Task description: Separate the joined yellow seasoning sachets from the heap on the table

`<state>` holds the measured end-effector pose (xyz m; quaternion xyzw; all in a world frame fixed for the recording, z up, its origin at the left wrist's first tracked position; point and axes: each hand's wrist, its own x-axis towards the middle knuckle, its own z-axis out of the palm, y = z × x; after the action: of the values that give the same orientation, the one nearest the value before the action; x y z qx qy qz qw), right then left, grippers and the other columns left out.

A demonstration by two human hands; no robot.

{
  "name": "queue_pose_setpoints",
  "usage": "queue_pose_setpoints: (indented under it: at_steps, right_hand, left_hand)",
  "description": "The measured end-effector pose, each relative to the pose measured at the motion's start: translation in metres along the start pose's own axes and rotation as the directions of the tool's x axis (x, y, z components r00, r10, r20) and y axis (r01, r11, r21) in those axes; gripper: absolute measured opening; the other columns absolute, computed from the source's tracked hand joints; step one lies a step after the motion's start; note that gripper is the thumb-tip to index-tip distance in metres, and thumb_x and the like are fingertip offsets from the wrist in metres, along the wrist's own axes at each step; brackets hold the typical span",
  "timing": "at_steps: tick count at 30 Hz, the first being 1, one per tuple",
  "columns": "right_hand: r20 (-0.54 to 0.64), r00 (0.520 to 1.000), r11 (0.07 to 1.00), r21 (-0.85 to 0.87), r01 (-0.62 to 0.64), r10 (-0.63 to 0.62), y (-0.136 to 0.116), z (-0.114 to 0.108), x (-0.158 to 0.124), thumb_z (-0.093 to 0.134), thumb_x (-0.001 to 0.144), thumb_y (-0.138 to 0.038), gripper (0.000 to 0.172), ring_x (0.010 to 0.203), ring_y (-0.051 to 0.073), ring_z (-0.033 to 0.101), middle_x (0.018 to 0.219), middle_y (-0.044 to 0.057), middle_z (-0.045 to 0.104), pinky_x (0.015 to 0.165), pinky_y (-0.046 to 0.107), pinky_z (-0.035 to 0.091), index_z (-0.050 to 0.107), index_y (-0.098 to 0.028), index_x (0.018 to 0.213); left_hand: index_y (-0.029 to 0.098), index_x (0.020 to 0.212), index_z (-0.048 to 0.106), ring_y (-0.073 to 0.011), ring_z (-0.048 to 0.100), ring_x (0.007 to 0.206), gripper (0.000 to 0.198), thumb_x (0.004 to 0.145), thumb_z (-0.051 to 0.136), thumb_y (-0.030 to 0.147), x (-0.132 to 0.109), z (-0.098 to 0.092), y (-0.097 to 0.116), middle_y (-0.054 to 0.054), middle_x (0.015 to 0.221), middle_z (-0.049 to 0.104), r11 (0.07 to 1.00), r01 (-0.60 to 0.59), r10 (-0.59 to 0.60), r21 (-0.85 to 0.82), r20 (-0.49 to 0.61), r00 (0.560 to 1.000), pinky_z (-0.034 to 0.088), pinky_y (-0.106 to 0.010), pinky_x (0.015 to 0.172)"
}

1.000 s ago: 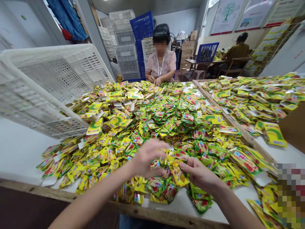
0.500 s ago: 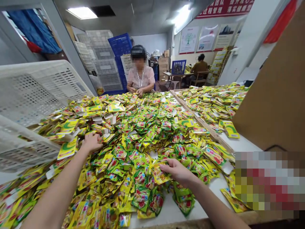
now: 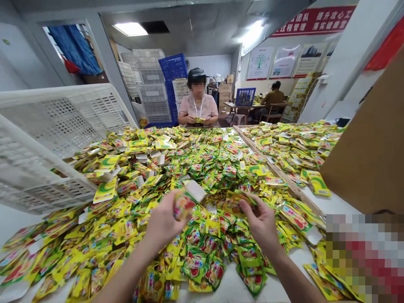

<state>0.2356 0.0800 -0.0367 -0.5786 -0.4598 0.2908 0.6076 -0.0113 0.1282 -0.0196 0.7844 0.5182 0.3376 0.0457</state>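
Observation:
A big heap of small yellow and green snack packets point(image 3: 202, 168) covers the white table point(image 3: 233, 286). My left hand point(image 3: 164, 223) is closed on one packet with a white card back point(image 3: 187, 198), lifted above the heap. My right hand point(image 3: 260, 223) is closed on another yellow packet point(image 3: 235, 200) just to the right. The two hands are close together over the near middle of the heap. A row of green packets point(image 3: 205, 263) lies below them at the table's front.
A white slotted crate point(image 3: 47, 139) lies tipped at the left. A brown cardboard box point(image 3: 372, 151) stands at the right. A wooden rail point(image 3: 277, 172) divides off a second heap point(image 3: 293, 145). A person point(image 3: 198, 105) sits across the table; another sits farther back.
My left hand has come back from the far left of the heap to the middle, holding a packet. My right hand has risen a little with its packet. The view has tilted slightly.

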Motion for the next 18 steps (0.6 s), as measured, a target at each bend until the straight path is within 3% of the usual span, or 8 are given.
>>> queue_pose_setpoints:
  at_steps: [2,4,6,7,10,13,15,18]
  right_hand:
    - [-0.075,0.941,0.941,-0.108,0.321,-0.33,-0.02,-0.003,-0.005,0.062,0.081,-0.037,0.02,0.078,0.021,0.062,0.086,0.006,0.066,0.072,0.035,0.05,0.063,-0.022,0.096]
    - [-0.006,0.809,0.789,-0.227,0.571,-0.587,-0.039,-0.003,-0.008,0.063,0.082,-0.026,0.011,0.081,0.02,0.063,0.087,0.005,0.067,0.076,0.034,0.051,0.065,-0.024,0.093]
    - [0.148,0.693,0.644,-0.275,0.714,-0.706,-0.052,0.0,-0.009,0.062,0.082,-0.019,0.012,0.078,0.019,0.065,0.084,0.005,0.068,0.073,0.03,0.053,0.067,-0.023,0.093]
    - [0.233,0.659,0.605,-0.267,0.75,-0.715,-0.056,0.001,-0.008,0.061,0.083,-0.017,0.013,0.077,0.018,0.065,0.082,0.005,0.068,0.071,0.029,0.053,0.067,-0.022,0.094]
    - [0.471,0.654,0.645,-0.211,0.735,-0.591,-0.063,0.001,-0.001,0.06,0.084,-0.017,0.014,0.074,0.015,0.065,0.081,0.004,0.069,0.067,0.025,0.052,0.068,-0.019,0.096]
    - [0.648,0.698,0.766,-0.268,0.584,-0.306,-0.065,-0.002,0.007,0.064,0.081,-0.02,0.011,0.07,0.014,0.065,0.078,0.002,0.072,0.064,0.024,0.05,0.071,-0.02,0.089]
    - [0.671,0.723,0.772,-0.37,0.517,-0.163,-0.066,-0.004,0.01,0.064,0.08,-0.023,0.008,0.063,0.014,0.063,0.071,0.001,0.071,0.06,0.024,0.046,0.072,-0.019,0.082]
    - [0.661,0.738,0.758,-0.41,0.507,-0.136,-0.067,-0.003,0.01,0.06,0.083,-0.025,0.014,0.061,0.014,0.059,0.068,0.001,0.069,0.057,0.025,0.042,0.071,-0.019,0.078]
  left_hand:
    - [0.023,0.11,0.047,-0.0232,0.066,0.076,0.041,0.074,0.061,0.037,-0.021,0.019,0.025,-0.005,0.089,0.067,0.988,-0.152,0.151,-0.008,-0.07,0.986,0.052,-0.032,0.065]
    - [0.022,0.112,0.046,-0.024,0.067,0.081,0.041,0.075,0.061,0.034,-0.033,0.034,0.04,-0.007,0.093,0.067,0.975,-0.222,0.221,0.01,-0.173,0.96,0.053,-0.032,0.068]
    - [0.02,0.113,0.045,-0.024,0.066,0.083,0.042,0.076,0.061,0.031,-0.036,0.044,0.048,-0.008,0.094,0.067,0.974,-0.225,0.223,0.024,-0.254,0.941,0.053,-0.033,0.069]
    - [0.019,0.113,0.045,-0.0236,0.066,0.082,0.041,0.076,0.06,0.029,-0.036,0.047,0.051,-0.008,0.093,0.067,0.976,-0.217,0.216,0.026,-0.274,0.937,0.053,-0.033,0.069]
    - [0.019,0.111,0.046,-0.022,0.064,0.076,0.04,0.075,0.061,0.026,-0.036,0.052,0.054,-0.006,0.088,0.066,0.979,-0.203,0.195,0.003,-0.282,0.939,0.053,-0.032,0.065]
    - [0.02,0.11,0.047,-0.0213,0.064,0.075,0.043,0.07,0.063,0.021,-0.039,0.055,0.053,-0.004,0.087,0.065,0.975,-0.21,0.186,-0.065,-0.267,0.946,0.053,-0.031,0.065]
    - [0.021,0.111,0.047,-0.0212,0.064,0.08,0.047,0.067,0.063,0.018,-0.044,0.057,0.052,-0.004,0.091,0.066,0.969,-0.209,0.172,-0.13,-0.245,0.954,0.053,-0.031,0.068]
    - [0.021,0.113,0.046,-0.0203,0.064,0.083,0.05,0.066,0.063,0.018,-0.05,0.058,0.052,-0.004,0.095,0.065,0.964,-0.162,0.112,-0.209,-0.234,0.966,0.053,-0.03,0.07]
